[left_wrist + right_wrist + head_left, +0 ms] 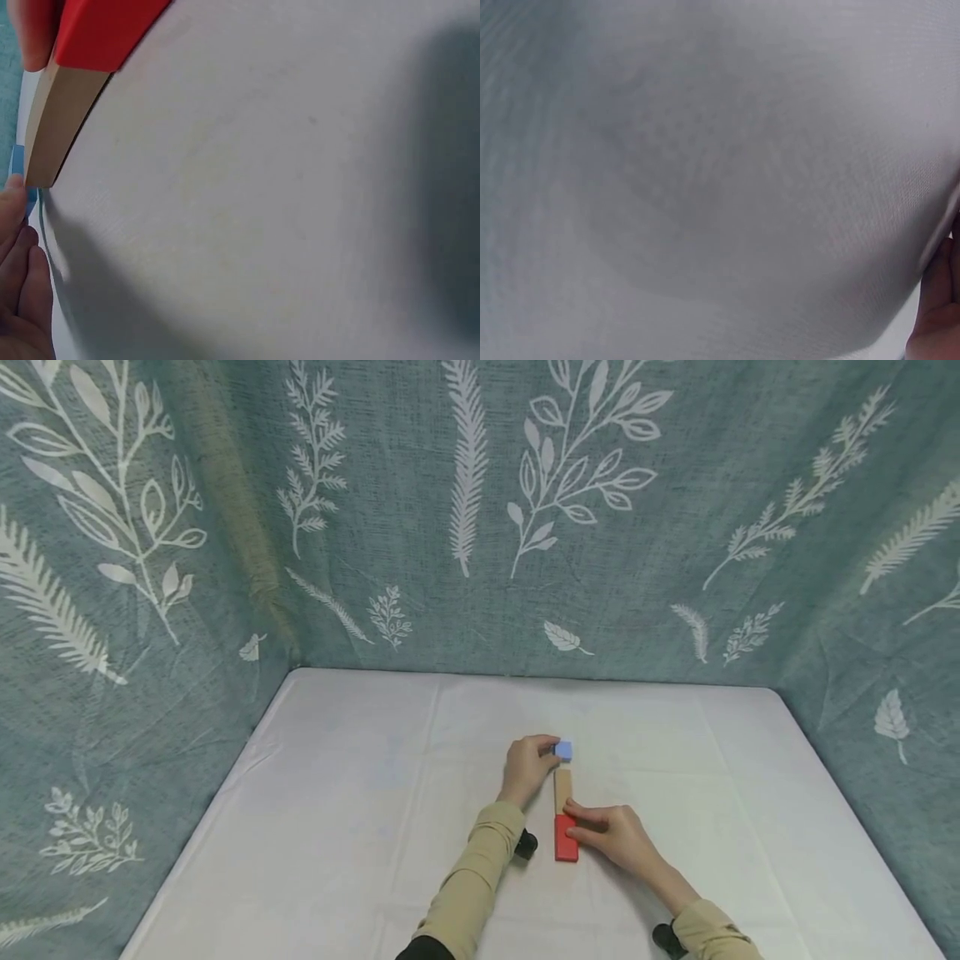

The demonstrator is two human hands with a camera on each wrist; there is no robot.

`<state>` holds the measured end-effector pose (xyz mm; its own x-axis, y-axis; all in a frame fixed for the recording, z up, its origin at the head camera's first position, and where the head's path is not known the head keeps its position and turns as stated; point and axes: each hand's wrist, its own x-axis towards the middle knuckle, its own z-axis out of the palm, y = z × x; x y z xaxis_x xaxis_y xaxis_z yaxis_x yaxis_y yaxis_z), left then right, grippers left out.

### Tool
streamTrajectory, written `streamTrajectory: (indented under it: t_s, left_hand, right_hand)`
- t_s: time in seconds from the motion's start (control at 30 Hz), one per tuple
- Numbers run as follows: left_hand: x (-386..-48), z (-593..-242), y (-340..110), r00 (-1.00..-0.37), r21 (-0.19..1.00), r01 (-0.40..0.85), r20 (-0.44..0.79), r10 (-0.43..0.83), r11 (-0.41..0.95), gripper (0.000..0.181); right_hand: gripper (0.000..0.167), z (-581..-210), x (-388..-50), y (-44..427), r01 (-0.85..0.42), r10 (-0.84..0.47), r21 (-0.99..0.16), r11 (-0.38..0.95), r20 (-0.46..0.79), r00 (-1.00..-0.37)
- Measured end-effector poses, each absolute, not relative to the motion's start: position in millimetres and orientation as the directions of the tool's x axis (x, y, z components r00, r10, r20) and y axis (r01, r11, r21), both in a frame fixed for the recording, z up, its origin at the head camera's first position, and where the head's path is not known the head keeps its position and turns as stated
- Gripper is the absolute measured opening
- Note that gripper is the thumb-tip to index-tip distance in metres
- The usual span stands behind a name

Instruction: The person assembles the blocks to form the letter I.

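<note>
A blue block [564,751] sits at the far end of a row of blocks on the white table. My left hand [525,768] pinches it from the left between thumb and fingers. Nearer to me lies a plain wooden block [562,789], a narrow gap from the blue one. A red block [566,847] adjoins its near end. From the right, my right hand [618,835] holds the red block, its index finger near the joint with the wooden block. In the left wrist view, the red block [109,34] meets the wooden block [64,124] end to end.
A white cloth covers the table [337,793], faintly creased. Around its back and sides hangs a green curtain [405,510] with white leaf prints. Dark camera pieces [527,845] sit at the wrists. The right wrist view shows mostly blurred white cloth [705,187].
</note>
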<state>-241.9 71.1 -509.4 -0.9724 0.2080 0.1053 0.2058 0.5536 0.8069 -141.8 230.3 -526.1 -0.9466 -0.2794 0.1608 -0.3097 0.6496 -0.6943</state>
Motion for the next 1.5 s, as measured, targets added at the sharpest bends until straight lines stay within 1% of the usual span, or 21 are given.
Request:
streamTrajectory:
  t_s: [0.2, 0.47, 0.57, 0.63, 0.77, 1.23, 1.5]
  left_hand:
    - [-242.1, -513.2, 73.3, -0.974, 0.788, 0.206, 0.106, 0.202, 0.580, 0.028]
    - [-239.2, -512.8, 76.7, -0.980, 0.803, 0.187, 0.116, 0.160, 0.566, 0.027]
    - [-238.4, -512.3, 76.2, -0.981, 0.807, 0.185, 0.118, 0.154, 0.561, 0.027]
    - [-238.5, -512.2, 75.8, -0.982, 0.809, 0.180, 0.115, 0.151, 0.560, 0.028]
    - [-238.8, -512.5, 75.8, -0.982, 0.808, 0.179, 0.115, 0.147, 0.561, 0.028]
    - [-239.3, -516.9, 76.2, -0.982, 0.821, 0.179, 0.115, 0.150, 0.543, 0.028]
    - [-241.6, -519.7, 74.2, -0.982, 0.847, 0.176, 0.116, 0.149, 0.501, 0.029]
  right_hand:
    - [0.038, -526.5, -141.3, 229.5, -0.318, -0.284, -0.690, 0.650, 0.168, -0.944]
    - [0.037, -529.7, -140.4, 230.4, -0.364, -0.272, -0.679, 0.637, 0.244, -0.931]
    - [0.037, -528.7, -140.1, 230.0, -0.344, -0.265, -0.690, 0.637, 0.222, -0.938]
    - [0.038, -526.7, -139.8, 229.8, -0.310, -0.264, -0.706, 0.637, 0.179, -0.948]
    - [0.039, -525.4, -140.3, 229.8, -0.291, -0.271, -0.703, 0.649, 0.144, -0.952]
    - [0.038, -526.1, -140.3, 230.4, -0.295, -0.269, -0.690, 0.661, 0.150, -0.952]
    - [0.039, -527.4, -140.5, 230.5, -0.301, -0.272, -0.690, 0.658, 0.155, -0.950]
